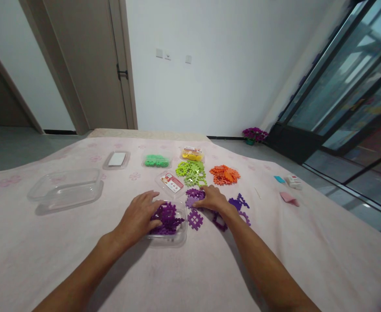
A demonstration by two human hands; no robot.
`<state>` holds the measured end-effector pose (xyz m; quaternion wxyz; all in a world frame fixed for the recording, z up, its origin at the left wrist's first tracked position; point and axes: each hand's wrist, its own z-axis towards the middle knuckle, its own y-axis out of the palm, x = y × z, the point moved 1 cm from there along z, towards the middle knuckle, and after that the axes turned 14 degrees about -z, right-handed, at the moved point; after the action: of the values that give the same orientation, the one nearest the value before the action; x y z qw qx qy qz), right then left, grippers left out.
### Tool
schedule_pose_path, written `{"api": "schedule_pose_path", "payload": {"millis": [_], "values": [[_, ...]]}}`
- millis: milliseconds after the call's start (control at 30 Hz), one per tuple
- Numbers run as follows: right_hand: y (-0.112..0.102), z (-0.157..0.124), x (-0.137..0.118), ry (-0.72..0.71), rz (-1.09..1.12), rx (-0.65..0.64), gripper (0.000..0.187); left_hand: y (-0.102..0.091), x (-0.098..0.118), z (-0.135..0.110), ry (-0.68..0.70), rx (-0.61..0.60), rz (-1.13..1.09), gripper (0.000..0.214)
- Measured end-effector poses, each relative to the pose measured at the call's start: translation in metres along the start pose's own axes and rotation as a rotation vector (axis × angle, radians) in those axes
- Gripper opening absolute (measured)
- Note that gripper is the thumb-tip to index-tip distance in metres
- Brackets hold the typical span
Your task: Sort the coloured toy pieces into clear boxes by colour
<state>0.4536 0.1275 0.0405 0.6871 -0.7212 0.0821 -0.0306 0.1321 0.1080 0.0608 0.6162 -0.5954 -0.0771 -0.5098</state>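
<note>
A clear plastic box [174,240] in front of me holds a heap of dark purple interlocking plastic pieces [167,219]. My left hand [140,214] rests over the box's left side, thumb and fingers apart, fingertips at the heap. Right of the box, my right hand [213,200] bends down over loose purple pieces, its thumb and fingers around a light purple piece [192,201]; the fingertips are partly hidden. A square purple piece [195,219] lies flat beside the box. More purple pieces [220,222] show under and right of my right wrist.
Behind lie a labelled lid [171,183], lime-green pieces [192,172] and orange pieces [224,175]. Farther back stand boxes of green pieces [157,161] and yellow pieces [192,155]. A clear tub [66,186] is at left. Pink paper [289,198] lies at right.
</note>
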Motion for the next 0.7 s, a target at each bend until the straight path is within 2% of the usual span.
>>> {"api": "schedule_pose_path", "payload": {"millis": [67,133,233,300,400,467,600,700], "values": [[0.003,0.001,0.0,-0.01,0.048,-0.024,0.08,0.004,0.002,0.005,0.012,0.002,0.005,0.047],[0.003,0.002,0.001,-0.027,0.098,-0.031,0.076,0.004,0.003,0.007,0.048,-0.014,0.029,0.033],[0.003,0.001,-0.002,-0.058,0.159,-0.013,0.065,-0.001,0.005,0.007,0.108,-0.117,0.065,0.016],[0.004,-0.001,-0.008,-0.079,0.201,-0.013,0.057,-0.003,0.005,0.007,0.105,-0.154,0.073,0.018],[0.007,-0.004,-0.016,-0.112,0.263,-0.015,0.051,-0.003,0.002,0.005,0.087,-0.134,0.067,0.034],[0.007,-0.005,-0.019,-0.114,0.298,0.006,0.049,-0.002,0.0,0.003,0.066,-0.138,0.062,0.034],[-0.006,-0.009,-0.021,-0.059,0.404,0.039,0.046,-0.005,-0.008,-0.002,-0.006,-0.099,0.035,0.007],[-0.026,-0.017,-0.03,-0.042,0.559,0.036,0.048,-0.011,-0.014,-0.004,-0.019,-0.059,-0.015,0.014]]}}
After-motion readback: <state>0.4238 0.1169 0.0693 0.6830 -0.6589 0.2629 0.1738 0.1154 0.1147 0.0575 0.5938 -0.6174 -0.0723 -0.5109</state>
